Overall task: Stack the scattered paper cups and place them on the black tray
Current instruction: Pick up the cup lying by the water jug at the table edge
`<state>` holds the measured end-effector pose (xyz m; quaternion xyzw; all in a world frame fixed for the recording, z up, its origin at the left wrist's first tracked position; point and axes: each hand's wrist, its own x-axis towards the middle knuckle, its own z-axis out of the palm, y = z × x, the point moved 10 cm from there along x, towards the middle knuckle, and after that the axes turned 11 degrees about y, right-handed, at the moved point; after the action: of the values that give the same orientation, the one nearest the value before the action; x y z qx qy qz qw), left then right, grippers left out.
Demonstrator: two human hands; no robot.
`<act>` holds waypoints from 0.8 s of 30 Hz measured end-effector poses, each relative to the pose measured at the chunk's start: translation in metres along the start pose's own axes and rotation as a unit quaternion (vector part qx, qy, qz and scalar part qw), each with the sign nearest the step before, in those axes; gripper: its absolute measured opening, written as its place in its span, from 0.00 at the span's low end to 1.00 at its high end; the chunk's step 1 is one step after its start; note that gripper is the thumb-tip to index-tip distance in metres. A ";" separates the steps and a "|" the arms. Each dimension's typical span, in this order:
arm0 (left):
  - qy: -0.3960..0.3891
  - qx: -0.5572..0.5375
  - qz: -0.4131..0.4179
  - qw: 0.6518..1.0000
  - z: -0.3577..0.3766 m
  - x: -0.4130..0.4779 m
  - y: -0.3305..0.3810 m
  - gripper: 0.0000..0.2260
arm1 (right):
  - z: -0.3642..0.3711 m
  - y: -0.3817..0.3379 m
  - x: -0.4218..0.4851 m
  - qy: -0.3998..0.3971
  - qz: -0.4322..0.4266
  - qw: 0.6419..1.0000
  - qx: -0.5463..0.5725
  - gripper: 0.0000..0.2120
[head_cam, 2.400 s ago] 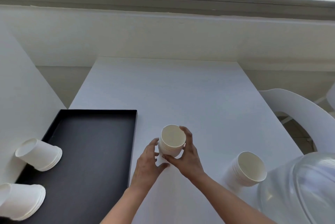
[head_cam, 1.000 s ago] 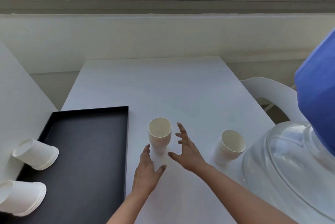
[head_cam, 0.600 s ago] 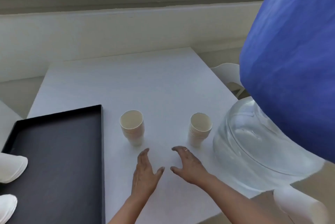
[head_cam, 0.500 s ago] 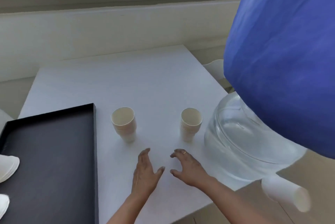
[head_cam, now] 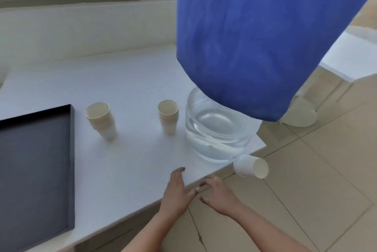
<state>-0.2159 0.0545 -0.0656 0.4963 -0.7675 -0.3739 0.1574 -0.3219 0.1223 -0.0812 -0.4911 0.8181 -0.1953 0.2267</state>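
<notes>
Two upright stacks of white paper cups stand on the white table: one stack just right of the black tray, the other stack beside a glass bowl. A single white cup lies on its side below the table's right corner, over the floor. My left hand rests flat near the table's front edge, holding nothing. Over the edge and the floor, my right hand hovers with spread fingers, left of the fallen cup.
A large clear glass bowl sits at the table's right corner. Blue fabric hangs over it and fills the upper right. Beige tiled floor lies to the right. A window sill runs behind the table.
My hands let go of the left stack and drew back to the front edge. The view swung right, so the cups on the tray's left side left the frame and the fallen cup came in.
</notes>
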 end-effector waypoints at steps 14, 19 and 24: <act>-0.087 -0.246 -0.199 0.944 0.078 -0.028 0.050 0.22 | -0.055 0.132 -0.066 0.072 0.256 0.952 0.150 0.07; -0.121 -0.289 -0.207 0.927 0.090 -0.021 0.068 0.23 | -0.066 0.157 -0.067 0.141 0.360 0.842 0.377 0.11; -0.139 -0.338 -0.210 0.907 0.099 -0.010 0.083 0.24 | -0.079 0.151 -0.049 0.153 0.371 0.766 0.502 0.21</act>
<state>-0.3253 0.1236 -0.0704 0.5063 -0.4872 -0.7005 0.1253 -0.4538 0.2403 -0.0891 0.0713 0.7459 -0.5511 0.3672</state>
